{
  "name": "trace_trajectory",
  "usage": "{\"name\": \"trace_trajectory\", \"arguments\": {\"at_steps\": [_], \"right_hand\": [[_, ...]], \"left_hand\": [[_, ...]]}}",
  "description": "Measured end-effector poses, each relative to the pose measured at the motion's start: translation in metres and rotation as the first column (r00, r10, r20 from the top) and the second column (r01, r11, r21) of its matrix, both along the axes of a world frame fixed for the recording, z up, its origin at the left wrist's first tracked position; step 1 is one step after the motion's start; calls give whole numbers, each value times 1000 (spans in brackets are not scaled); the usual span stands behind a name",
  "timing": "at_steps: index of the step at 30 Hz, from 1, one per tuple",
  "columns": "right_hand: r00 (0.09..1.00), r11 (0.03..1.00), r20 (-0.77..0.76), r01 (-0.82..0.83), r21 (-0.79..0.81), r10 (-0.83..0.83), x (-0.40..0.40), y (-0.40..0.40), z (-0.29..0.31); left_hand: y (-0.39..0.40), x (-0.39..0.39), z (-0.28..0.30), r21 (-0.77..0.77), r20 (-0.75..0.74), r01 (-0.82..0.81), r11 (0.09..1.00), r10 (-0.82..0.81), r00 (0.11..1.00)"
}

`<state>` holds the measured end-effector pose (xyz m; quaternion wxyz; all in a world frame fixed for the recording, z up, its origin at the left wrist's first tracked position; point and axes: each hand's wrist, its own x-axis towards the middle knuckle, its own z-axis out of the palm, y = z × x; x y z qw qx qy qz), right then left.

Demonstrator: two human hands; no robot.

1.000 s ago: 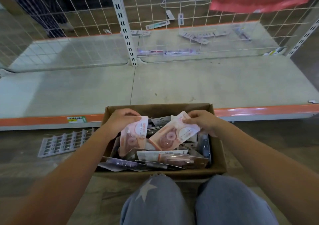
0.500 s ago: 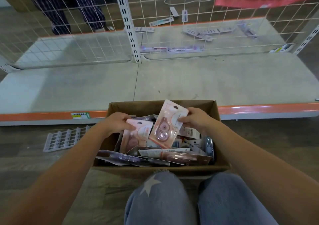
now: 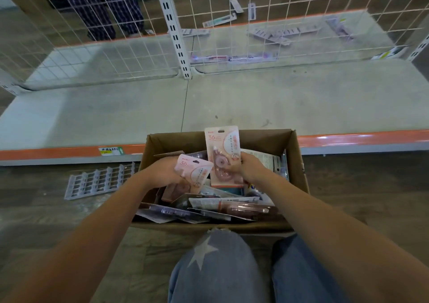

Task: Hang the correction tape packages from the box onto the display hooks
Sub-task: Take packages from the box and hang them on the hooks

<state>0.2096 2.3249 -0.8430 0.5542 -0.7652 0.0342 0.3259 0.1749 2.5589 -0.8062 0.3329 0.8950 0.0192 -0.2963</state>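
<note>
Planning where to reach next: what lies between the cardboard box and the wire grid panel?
In the head view, only the bare grey shelf deck lies between the cardboard box and the wire grid panel.

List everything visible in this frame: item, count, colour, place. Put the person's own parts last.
Brown cardboard box: one, on the floor before the knees.
Pink correction tape packages: two; upright one in the right hand, tilted one in the left.
Mixed blister packs: many, heaped in the box.
White plastic rack: one, floor left of the box.
Grey shelf with orange edge: beyond the box.
White wire grid: behind the shelf.
Left hand, right hand: each gripping a package.
Blue jeans: bottom.
</note>
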Motion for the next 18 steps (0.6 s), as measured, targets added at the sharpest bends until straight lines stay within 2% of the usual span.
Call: {"name": "trace_trajectory", "arguments": {"at_steps": [2, 5, 7, 11, 13, 18], "right_hand": [[999, 998, 0, 43, 53, -43, 8, -6, 14], [993, 991, -68, 100, 94, -94, 22, -17, 46], [989, 986, -115, 109, 123, -95, 28, -26, 71], [977, 982, -207, 92, 162, -58, 24, -47, 130], [961, 970, -262, 143, 195, -89, 17, -57, 165], [921, 928, -333, 289, 234, -203, -12, -80, 271]], "left_hand": [[-1, 4, 13, -110, 14, -133, 985, 135, 991], [-6, 11, 42, -346, -57, -375, 860, 379, 923], [-13, 15, 64, -416, -118, -449, 791, 443, 889], [-38, 15, 118, -445, -185, -498, 744, 467, 865], [-50, 11, 151, -447, -202, -514, 732, 478, 855], [-78, -4, 249, -468, -260, -628, 622, 581, 771]]}}
